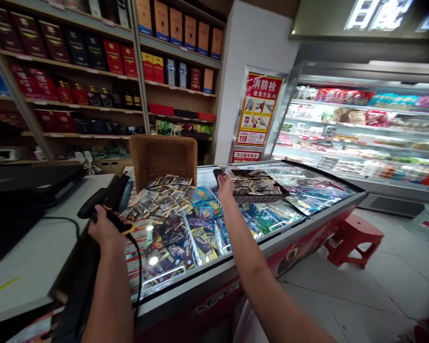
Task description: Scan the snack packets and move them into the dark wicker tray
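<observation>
My left hand (105, 224) is closed around a black barcode scanner (93, 204) with yellow trim, and its cable hangs down past my wrist. My right hand (226, 186) grips the left end of a shallow dark basket (260, 197) above the freezer's glass top. Many small clear-and-brown packets (255, 182) fill this basket; one lies right by my fingers, which partly hide it. A pile of similar packets (164, 195) spreads over the glass between my hands. Behind that pile a brown wicker basket (164, 143) lies tipped on its side, mouth facing me.
Under the glass of the chest freezer (214, 267) lie wrapped ice creams in wire dividers. A white counter (17, 252) with black equipment stands at left. A red stool (357, 238) is on the floor at right. Shelves of boxes and a refrigerated display (361, 124) stand behind.
</observation>
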The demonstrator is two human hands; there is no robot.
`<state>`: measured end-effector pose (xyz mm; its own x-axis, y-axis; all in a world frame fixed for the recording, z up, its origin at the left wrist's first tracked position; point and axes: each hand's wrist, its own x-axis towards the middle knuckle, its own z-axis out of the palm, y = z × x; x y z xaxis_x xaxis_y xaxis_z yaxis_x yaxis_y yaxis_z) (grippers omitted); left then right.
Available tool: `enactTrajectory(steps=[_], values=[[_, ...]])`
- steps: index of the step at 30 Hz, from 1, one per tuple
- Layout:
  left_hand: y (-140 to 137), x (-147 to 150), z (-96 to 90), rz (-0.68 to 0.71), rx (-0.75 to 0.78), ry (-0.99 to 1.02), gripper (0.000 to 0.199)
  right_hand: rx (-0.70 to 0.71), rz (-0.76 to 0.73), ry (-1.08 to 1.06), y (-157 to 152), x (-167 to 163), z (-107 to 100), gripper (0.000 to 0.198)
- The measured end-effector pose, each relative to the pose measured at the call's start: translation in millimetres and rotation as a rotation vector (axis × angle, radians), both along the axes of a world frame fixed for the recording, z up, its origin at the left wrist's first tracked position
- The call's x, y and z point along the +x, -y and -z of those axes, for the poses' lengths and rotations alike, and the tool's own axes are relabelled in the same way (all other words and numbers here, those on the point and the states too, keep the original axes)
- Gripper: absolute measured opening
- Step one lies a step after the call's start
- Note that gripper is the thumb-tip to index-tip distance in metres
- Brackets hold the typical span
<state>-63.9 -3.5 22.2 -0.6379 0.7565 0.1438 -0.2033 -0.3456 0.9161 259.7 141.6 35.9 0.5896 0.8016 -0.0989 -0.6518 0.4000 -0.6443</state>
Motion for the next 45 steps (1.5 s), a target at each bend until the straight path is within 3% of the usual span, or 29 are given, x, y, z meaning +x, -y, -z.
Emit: enactTrajectory(steps=[3,6,8,10,12,15,19,22,26,29,31,35,40,45], values=[[4.1,-1.2,-1.7,-0.117,0.0,0.204,0.031,-0.121,-0.19,0.279,5.3,-57.0,13.2,0.009],[4.5,1.4,-3.0,-0.181,0.025,0.291,0.031,-0.094,-0.38,0.97,20.4,-136.4,37.2,0.014],[3.5,2.1,-2.1,-0.196,0.03,0.29,0.034,-0.088,-0.386,1.424,29.2,-185.5,50.5,0.029],[2.4,1.7,-0.2,-0.183,0.023,0.284,0.039,-0.121,-0.326,1.733,34.5,-222.4,58.6,0.045],[1.7,1.3,1.4,-0.168,0.01,0.282,0.041,-0.16,-0.277,1.918,37.6,-243.8,62.1,0.054],[1.4,2.7,2.1,-0.149,0.005,0.277,0.041,-0.176,-0.239,2.007,43.5,-250.1,62.0,0.057],[0.7,8.2,1.4,-0.128,0.015,0.264,0.036,0.021,-0.227,1.936,53.1,-226.6,55.2,0.033],[-1.4,13.3,1.4,-0.108,0.008,0.239,0.033,0.031,-0.255,1.569,51.6,-190.9,47.4,0.015],[-3.1,23.9,-1.0,-0.089,0.021,0.177,0.03,-0.03,-0.355,0.713,38.5,-123.7,43.3,0.041],[-1.9,35.0,-3.2,-0.016,0.022,0.133,0.028,-0.04,-0.396,0.378,29.5,-76.4,50.2,0.067],[-1.0,42.1,-2.1,0.063,0.013,0.058,0.031,-0.04,-0.356,0.347,24.9,-55.3,57.2,0.067],[-1.2,52.6,5.7,0.244,-0.008,-0.189,0.045,-0.131,-0.378,0.36,16.4,-39.5,65.0,0.039],[3.9,65.0,11.5,0.476,-0.107,-0.427,0.052,-0.108,-0.398,0.314,14.9,-36.3,55.7,0.023],[11.9,76.3,9.2,0.509,-0.102,-0.497,0.047,-0.132,-0.364,0.266,23.7,-31.4,44.0,0.02]])
